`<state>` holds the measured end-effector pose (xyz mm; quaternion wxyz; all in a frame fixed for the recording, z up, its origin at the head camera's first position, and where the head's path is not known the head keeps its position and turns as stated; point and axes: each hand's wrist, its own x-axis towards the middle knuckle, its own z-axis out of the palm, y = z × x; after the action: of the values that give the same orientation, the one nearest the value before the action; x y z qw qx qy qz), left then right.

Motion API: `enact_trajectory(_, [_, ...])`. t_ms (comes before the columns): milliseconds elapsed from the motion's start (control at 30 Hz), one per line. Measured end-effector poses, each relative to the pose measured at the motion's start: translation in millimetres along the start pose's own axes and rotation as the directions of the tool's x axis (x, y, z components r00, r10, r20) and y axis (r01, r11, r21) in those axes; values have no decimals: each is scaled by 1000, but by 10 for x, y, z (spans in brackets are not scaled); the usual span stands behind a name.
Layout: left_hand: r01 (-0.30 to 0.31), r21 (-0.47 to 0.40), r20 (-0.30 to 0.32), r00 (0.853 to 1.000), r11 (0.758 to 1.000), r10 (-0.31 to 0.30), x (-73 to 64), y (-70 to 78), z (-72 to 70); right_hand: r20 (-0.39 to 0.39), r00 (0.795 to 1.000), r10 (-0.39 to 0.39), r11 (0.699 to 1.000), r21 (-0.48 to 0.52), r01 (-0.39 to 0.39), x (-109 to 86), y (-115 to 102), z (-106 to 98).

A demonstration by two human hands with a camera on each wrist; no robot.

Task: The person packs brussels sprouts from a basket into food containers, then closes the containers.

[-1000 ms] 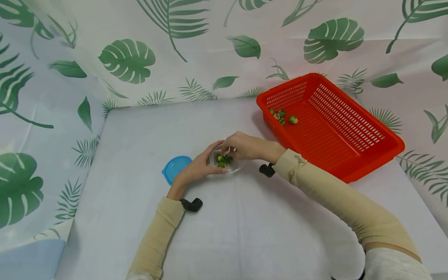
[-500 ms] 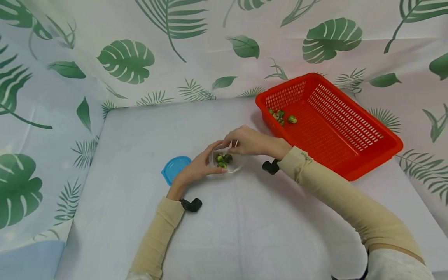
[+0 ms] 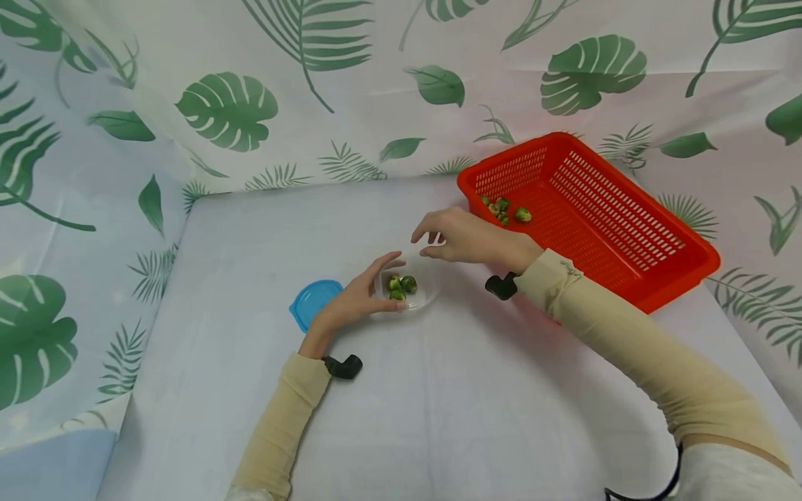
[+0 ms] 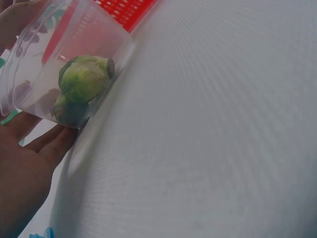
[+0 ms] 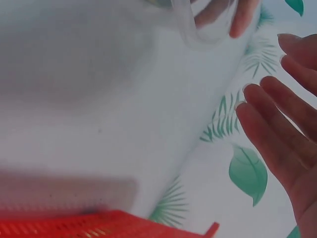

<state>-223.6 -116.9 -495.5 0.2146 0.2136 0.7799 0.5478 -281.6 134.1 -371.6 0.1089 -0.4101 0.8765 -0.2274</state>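
My left hand [image 3: 354,303] holds a round clear plastic container [image 3: 425,293], thumb on the near side and fingers round the far side. Several green Brussels sprouts [image 3: 409,284] lie in the bottom of it. In the left wrist view a sprout [image 4: 81,82] shows through the container wall, with my fingers below the base edge. My right hand [image 3: 466,238] hovers up and to the right of the container, with nothing in its fingers. In the right wrist view, the fingers of this hand [image 5: 282,134] are extended and apart from the container.
A red plastic basket [image 3: 626,202] stands at the back right, with several more sprouts [image 3: 523,214] in its left corner. To the left of my left hand lies a blue lid [image 3: 313,299]. A leaf-patterned sheet [image 3: 351,125] hangs behind the white table [image 3: 376,417].
My right hand has left the container, moving up and right towards the basket, its fingers spreading. My left hand and the container have stayed in place.
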Motion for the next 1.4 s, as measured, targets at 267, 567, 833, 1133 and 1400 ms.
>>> enact_trajectory(267, [-22, 2, -1, 1000, 1000, 22, 16, -6, 4, -94, 995, 38, 999, 40, -35, -87, 93, -162])
enact_trajectory(567, [-20, 9, -3, 1000, 1000, 20, 17, -37, -3, -162, 980, 119, 992, 64, -110, -259, 186, -390])
enact_trajectory(833, [-33, -8, -1, 999, 999, 33, 6, -43, -11, -218, 958, 188, 982, 34, -185, -421, 277, -563])
enact_trajectory(1133, [-28, -33, 6, 1000, 999, 29, 4, -32, -2, -217, 942, 255, 967, 48, -251, -537, 336, -696])
enact_trajectory(1400, [-29, -14, 1, 1000, 999, 29, -2, -35, -24, -218, 929, 299, 953, 17, -303, -584, 442, -750])
